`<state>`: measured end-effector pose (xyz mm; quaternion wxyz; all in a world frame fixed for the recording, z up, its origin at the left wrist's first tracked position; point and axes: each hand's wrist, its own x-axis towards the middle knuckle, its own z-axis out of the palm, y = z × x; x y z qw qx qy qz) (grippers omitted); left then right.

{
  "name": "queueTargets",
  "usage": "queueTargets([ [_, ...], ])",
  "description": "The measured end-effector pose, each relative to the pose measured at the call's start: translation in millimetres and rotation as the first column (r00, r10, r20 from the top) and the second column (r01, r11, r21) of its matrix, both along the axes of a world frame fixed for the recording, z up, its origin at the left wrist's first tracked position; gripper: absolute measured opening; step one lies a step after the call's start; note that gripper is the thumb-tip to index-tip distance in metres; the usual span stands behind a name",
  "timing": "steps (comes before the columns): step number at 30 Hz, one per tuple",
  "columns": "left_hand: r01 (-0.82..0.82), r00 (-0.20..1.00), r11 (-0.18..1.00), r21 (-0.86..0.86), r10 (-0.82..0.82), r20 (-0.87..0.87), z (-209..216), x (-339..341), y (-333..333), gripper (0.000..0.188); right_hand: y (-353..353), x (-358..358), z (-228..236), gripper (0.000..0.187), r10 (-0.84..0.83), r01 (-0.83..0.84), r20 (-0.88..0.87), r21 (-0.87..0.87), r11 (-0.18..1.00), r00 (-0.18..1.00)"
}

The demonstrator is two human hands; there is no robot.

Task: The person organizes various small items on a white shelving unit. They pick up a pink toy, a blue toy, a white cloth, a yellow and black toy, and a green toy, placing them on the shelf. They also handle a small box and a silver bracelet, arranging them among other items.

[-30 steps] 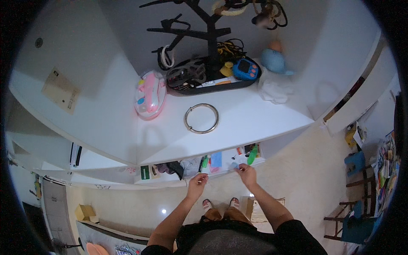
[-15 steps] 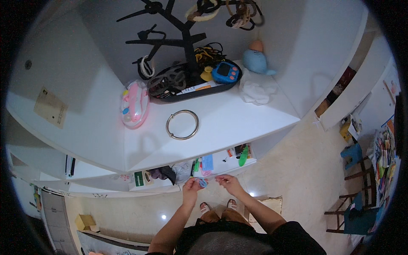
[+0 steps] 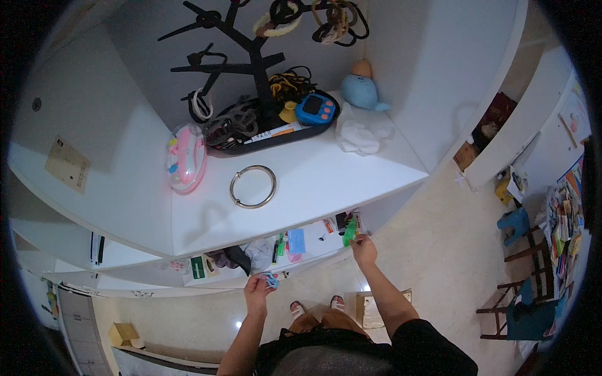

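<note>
Pinched in my left hand [image 3: 255, 296], just in front of the lower shelf, is a small light blue looped thing [image 3: 271, 280], shaped like scissors handles. A short thin part sticks out to its right. My right hand [image 3: 364, 249] is at the right end of that shelf, fingers closed at the lower edge of a bright green, leaf-shaped thing [image 3: 349, 232]. My fingertips partly hide the contact. Beside the green thing are a small black item [image 3: 341, 220] and a blue card [image 3: 296, 241]. A silver bangle [image 3: 253, 187] lies on the upper shelf.
On the upper shelf stand a pink case [image 3: 187, 160], a black tree-shaped stand [image 3: 262, 81] with hair ties, a blue handheld device [image 3: 315, 109], a blue whale-like toy [image 3: 362, 91] and crumpled white tissue [image 3: 364, 133]. Chairs [image 3: 533, 319] stand at the right. A cardboard box [image 3: 124, 334] sits lower left.
My right hand has moved away from the left, up and right to the green thing on the lower shelf. My left hand has shifted left and slightly down with the blue looped thing.
</note>
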<state>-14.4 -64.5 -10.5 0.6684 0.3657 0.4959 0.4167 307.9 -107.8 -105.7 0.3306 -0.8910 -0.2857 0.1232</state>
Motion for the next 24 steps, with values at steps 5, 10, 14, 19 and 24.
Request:
queueTargets([
  [5,0.0,1.0,1.0,0.001,0.0,0.001,4,0,-3,0.014,7,-4,-13,0.033,-0.044,0.044,-0.002,-0.057,0.997,0.999],
  [10,0.004,1.0,1.0,-0.03,-0.004,0.011,2,-1,-7,0.014,10,-10,-18,0.028,-0.03,0.025,-0.098,-0.052,0.998,0.995],
  [14,0.0,1.0,1.0,-0.025,-0.001,-0.013,3,-2,-8,0.015,1,-35,4,0.022,0.09,-0.078,-0.076,0.143,0.987,0.993],
  [19,0.007,0.998,0.994,-0.108,0.0,0.061,8,1,-10,0.018,-11,-87,28,0.016,0.495,-0.384,-0.328,0.348,0.855,0.805],
  [24,0.077,0.993,0.991,-0.107,-0.067,0.099,26,11,-13,0.023,-22,-123,125,0.019,0.665,-0.407,-0.496,0.535,0.74,0.558],
])
